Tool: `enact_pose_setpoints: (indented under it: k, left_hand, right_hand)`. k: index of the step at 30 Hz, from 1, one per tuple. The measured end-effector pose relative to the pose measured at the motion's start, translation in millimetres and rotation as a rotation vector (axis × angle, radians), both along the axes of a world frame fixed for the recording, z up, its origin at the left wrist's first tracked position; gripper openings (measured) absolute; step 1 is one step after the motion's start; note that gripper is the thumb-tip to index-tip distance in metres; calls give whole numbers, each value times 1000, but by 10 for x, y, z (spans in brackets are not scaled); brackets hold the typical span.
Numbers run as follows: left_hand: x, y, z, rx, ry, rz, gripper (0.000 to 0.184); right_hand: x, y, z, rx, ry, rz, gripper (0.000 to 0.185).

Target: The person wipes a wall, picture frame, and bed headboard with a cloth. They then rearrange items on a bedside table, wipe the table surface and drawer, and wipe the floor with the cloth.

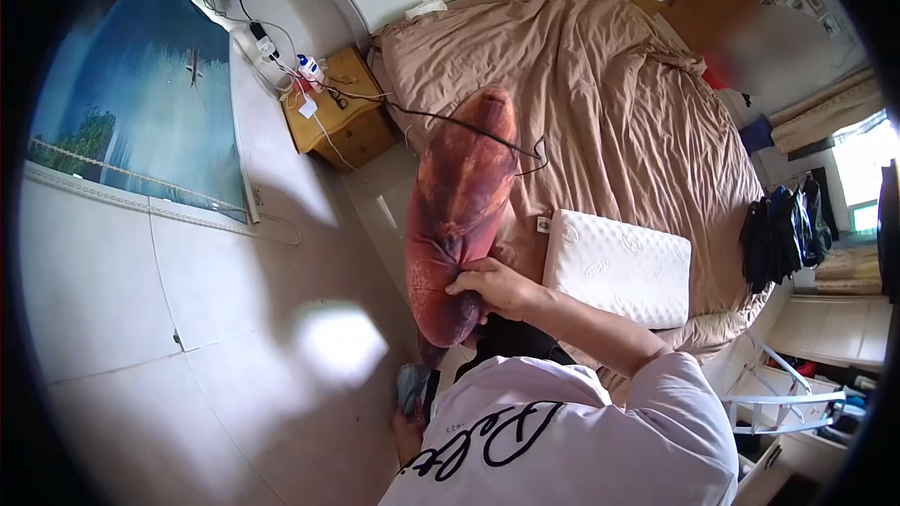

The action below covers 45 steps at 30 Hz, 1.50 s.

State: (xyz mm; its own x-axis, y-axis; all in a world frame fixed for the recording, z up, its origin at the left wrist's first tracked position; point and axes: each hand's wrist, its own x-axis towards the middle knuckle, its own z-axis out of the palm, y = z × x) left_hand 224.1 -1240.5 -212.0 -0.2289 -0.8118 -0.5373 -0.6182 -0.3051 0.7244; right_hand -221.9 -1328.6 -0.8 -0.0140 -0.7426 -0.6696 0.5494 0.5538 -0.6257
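My right hand (502, 290) is closed on the lower part of a long, red-brown printed plush pillow (464, 183). The plush stands out in front of me, beside the bed, with its rounded tip pointing away. A thin dark cord (450, 119) crosses over its upper end; I cannot tell whether it belongs to the plush. Low by my side, my left hand (407, 436) has its fingers closed at a crumpled blue-grey cloth (411, 386). My shirt partly hides that hand.
A bed with a wrinkled brown sheet (609, 122) fills the middle. On its near edge lies a white textured foam pillow (619, 267). A wooden nightstand (352, 136) with a bottle (309, 70) and cables is at the left. Dark clothes (787, 230) hang at the right, near a light-blue metal frame (787, 403).
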Motion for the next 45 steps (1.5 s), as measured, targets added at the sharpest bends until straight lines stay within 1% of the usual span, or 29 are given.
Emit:
enact_pose_setpoints:
  k: [1,2,5,7,10,12,13,15,17,18,19,20,22,25,27,29,30,31,32,33,35,37,39,40,41,43,44,45]
  left_hand:
    - [19,3,-12,1,4,-9,27]
    - [20,-8,-31,14,24,5,28]
    - [26,8,-137,56,85,98,32]
    - [24,49,-209,106,174,240,34]
    - [71,164,-348,212,356,529,38]
    - [125,226,-459,245,429,628,40]
    - [168,236,-517,165,381,495,38]
    - [212,242,-553,82,329,370,40]
    - [251,238,-526,114,358,345,41]
    - [274,237,-549,125,363,346,41]
    - [296,236,-570,136,368,346,42]
    - [293,175,-697,362,462,705,41]
    - [277,77,-906,824,630,1421,41]
    - [274,16,-977,814,605,1415,38]
    - [204,2,-952,817,577,1401,37]
    - [94,-60,-893,710,553,1286,36]
    - [-2,-140,-834,654,545,1228,36]
    - [-91,-241,-775,655,538,1224,36]
    - [-229,-390,-655,446,477,988,34]
    - [-357,-564,-547,242,411,746,33]
    - [-637,-1047,-295,-25,236,427,32]
    - [-1277,-1468,306,-222,254,284,33]
    - [-1735,-1798,724,-408,79,-37,54]
    - [-1980,-1913,959,-517,-191,-213,65]
    - [-2230,-1985,1178,-624,-463,-386,77]
    - [-2684,-2051,1478,-789,-402,-488,89]
    - [-2902,-2095,1583,-795,-400,-500,89]
    - [-3107,-2131,1672,-785,-448,-657,90]
  right_hand:
    - [95,29,-237,-1,-93,8,23]
    - [163,49,-338,-4,-96,7,23]
    - [343,69,-557,79,-6,103,23]
    - [354,93,-720,112,10,142,23]
    - [306,125,-1039,172,59,226,23]
    - [283,141,-1376,230,31,311,24]
    - [299,134,-1534,259,18,350,25]
    - [454,182,-1871,280,47,374,25]
    - [661,272,-2090,328,97,402,27]
    - [747,303,-2035,329,95,413,27]
    - [838,348,-1977,367,104,487,28]
    - [897,388,-1926,405,116,561,29]
    - [955,479,-1913,405,93,584,29]
    - [930,535,-1877,397,47,594,29]
    - [883,516,-1791,384,59,539,28]
    - [883,563,-1700,388,60,498,28]
    - [887,568,-1662,360,128,545,31]
    - [907,563,-1627,330,193,595,35]
    - [929,560,-1601,297,257,645,39]
    - [954,568,-1579,297,248,638,39]
    - [995,621,-1532,216,366,713,48]
    - [971,639,-1535,180,431,727,52]
    - [955,666,-1554,74,521,812,57]
    - [948,671,-1559,19,566,855,59]
    - [942,668,-1541,22,564,841,59]
    - [918,629,-1429,56,513,846,60]
    - [906,611,-1361,72,486,848,60]
    - [887,596,-1279,71,485,836,60]
